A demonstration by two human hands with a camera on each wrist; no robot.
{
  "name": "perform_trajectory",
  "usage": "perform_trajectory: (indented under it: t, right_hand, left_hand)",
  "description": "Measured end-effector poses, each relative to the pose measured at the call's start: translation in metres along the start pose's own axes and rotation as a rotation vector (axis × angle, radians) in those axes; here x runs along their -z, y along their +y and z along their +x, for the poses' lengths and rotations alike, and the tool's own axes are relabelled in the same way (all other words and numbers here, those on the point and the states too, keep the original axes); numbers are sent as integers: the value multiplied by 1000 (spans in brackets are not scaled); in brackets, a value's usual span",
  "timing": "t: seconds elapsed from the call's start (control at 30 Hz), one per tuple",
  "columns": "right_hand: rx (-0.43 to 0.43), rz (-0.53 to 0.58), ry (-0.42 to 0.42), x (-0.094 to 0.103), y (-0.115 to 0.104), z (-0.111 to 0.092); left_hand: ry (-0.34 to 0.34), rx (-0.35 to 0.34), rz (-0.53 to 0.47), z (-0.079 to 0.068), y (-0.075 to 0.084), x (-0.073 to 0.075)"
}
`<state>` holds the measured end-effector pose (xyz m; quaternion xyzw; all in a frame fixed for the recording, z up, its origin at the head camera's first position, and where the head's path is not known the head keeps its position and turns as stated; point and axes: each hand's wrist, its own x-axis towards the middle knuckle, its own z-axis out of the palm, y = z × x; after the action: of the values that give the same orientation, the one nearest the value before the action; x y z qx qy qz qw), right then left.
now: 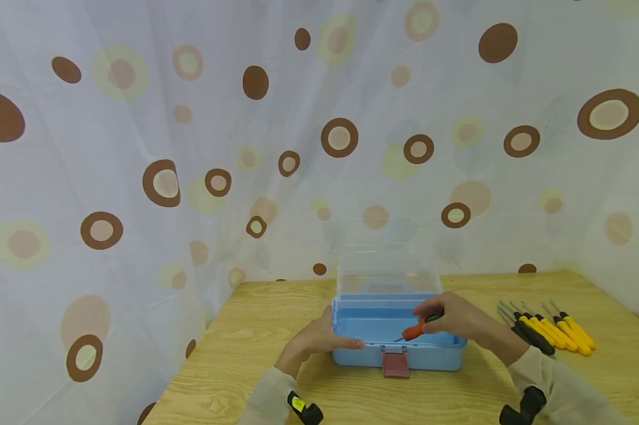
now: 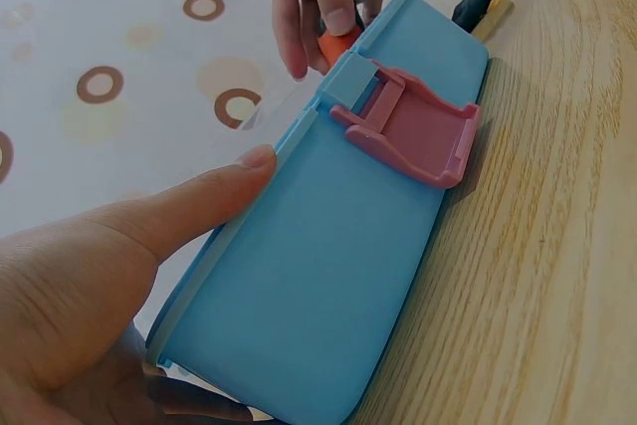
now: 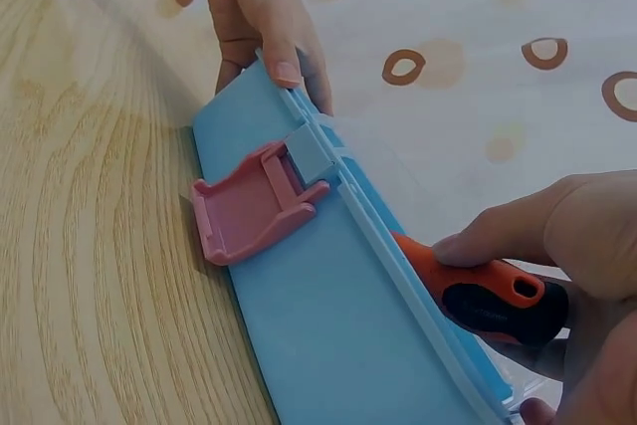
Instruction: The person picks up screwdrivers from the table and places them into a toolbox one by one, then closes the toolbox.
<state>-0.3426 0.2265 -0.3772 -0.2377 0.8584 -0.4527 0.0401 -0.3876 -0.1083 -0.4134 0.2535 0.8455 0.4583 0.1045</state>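
Head view: a blue box (image 1: 431, 359) sits on the wooden tabletop (image 1: 266, 319), its clear lid (image 1: 388, 277) raised at the far side, its pink latch (image 1: 396, 363) folded outward at the near side.
Screwdriver: the orange-and-black screwdriver (image 1: 415, 329) is over the right half of the box, shaft pointing left beside the near rim; I cannot tell whether its tip touches.
Right hand: this hand (image 1: 452, 313) grasps the screwdriver's handle, thumb against the orange part.
Left hand: this hand (image 1: 321, 335) grips the box's left end, thumb over the near rim.
Orange handle: probably light, rigid and grippy; the thick middle looks the surest hold, away from the thin shaft.
Blue plastic: likely light, smooth and fairly stiff, so the box could slide; an end wall with the rim gives good purchase.
Clear plastic: the lid looks thin and may flex or crack, so a poor place to pull.
Yellow handles: yellow-handled screwdrivers (image 1: 583, 342) lie right of the box, shafts towards the far side.
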Motion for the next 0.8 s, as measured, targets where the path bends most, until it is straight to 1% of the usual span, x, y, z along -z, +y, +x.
perform_trajectory:
  t: [0.13,0.27,0.47,0.63,0.8]
  right_hand:
    - [-3,17,-7,0,-1,0]
    - [-24,27,27,4,-2,-1]
    - [5,5,61,14,-3,-3]
    - [-4,7,66,22,-3,-6]
    - [-15,41,65,27,-7,-10]
  left_hand:
    - [-6,2,-6,0,-1,1]
    - [-9,0,-7,0,-1,1]
    - [-1,5,-3,0,-1,1]
    - [-7,7,0,-1,0,0]
    - [0,30,18,-2,1,1]
